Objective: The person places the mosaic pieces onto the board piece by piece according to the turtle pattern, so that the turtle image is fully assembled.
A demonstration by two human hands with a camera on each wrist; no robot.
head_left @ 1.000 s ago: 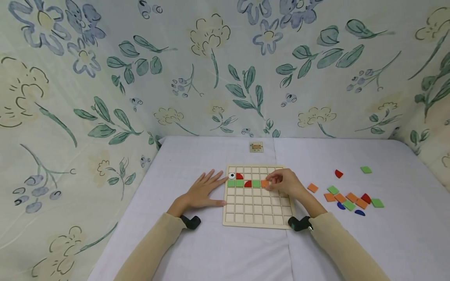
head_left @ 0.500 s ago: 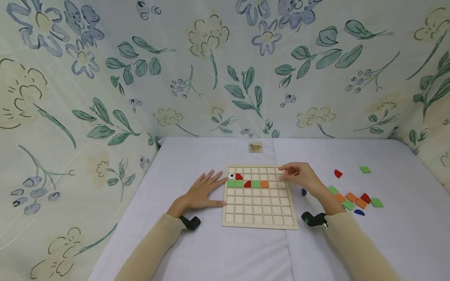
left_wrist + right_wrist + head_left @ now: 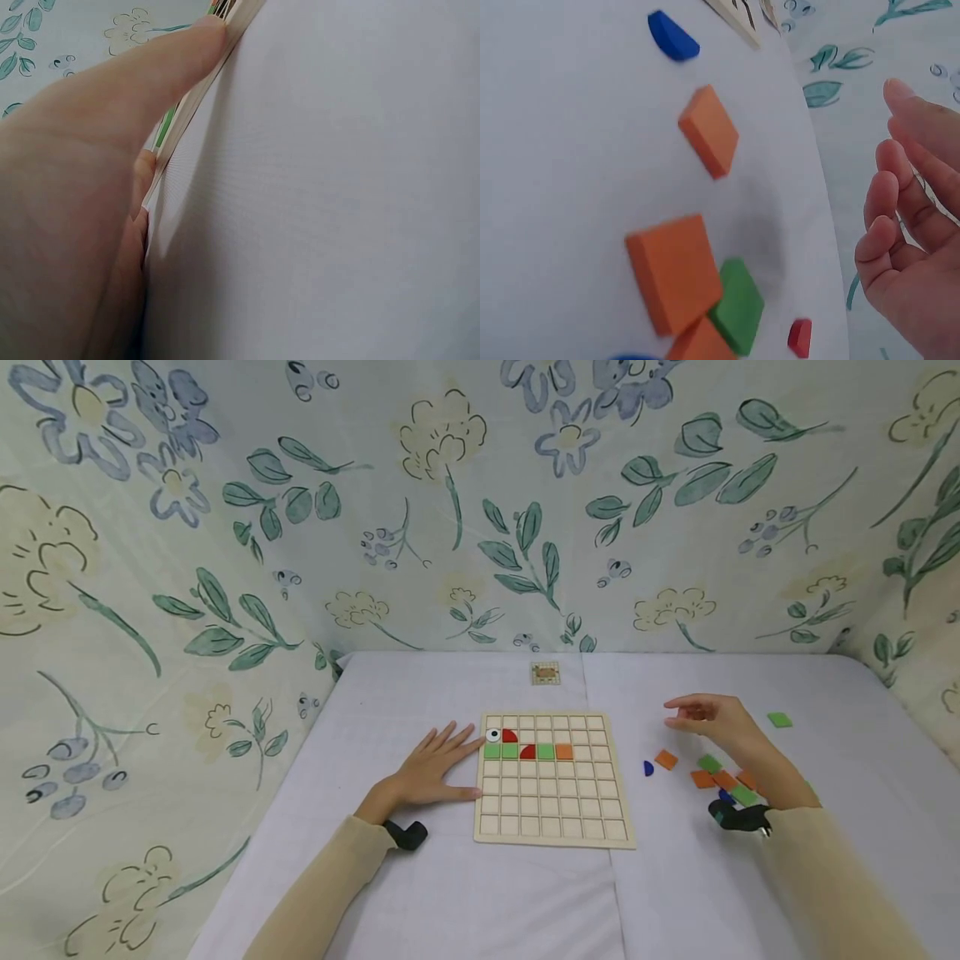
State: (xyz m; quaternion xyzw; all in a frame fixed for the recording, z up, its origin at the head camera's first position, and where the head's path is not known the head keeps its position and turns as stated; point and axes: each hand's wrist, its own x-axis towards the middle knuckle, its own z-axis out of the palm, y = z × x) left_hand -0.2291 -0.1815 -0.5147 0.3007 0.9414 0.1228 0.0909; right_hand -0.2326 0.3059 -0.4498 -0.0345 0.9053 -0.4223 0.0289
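My left hand (image 3: 431,772) lies flat with spread fingers, its thumb and fingertips at the left edge of a wooden grid board (image 3: 555,814). In the left wrist view the thumb (image 3: 180,56) touches the board's side. Tiles sit in the board's upper rows: a white eye piece (image 3: 492,736), red quarter-circles (image 3: 510,737), green squares (image 3: 546,752) and an orange square (image 3: 564,752). Right of the board, my right hand (image 3: 720,724) hovers over the table with loosely bent fingers and nothing between them. Below it lie loose tiles, among them an orange square (image 3: 709,131).
A blue half-circle (image 3: 648,768) lies near the board's right edge. Several orange and green tiles (image 3: 709,763) cluster beside the right wrist, and a green tile (image 3: 780,720) lies farther right. A small picture card (image 3: 546,673) rests behind the board. Floral cloth (image 3: 420,568) hangs behind the table.
My right hand has left the orange square on the board and moved right, above the loose tiles. The blue half-circle beside the board has come into view. My left hand stays in place.
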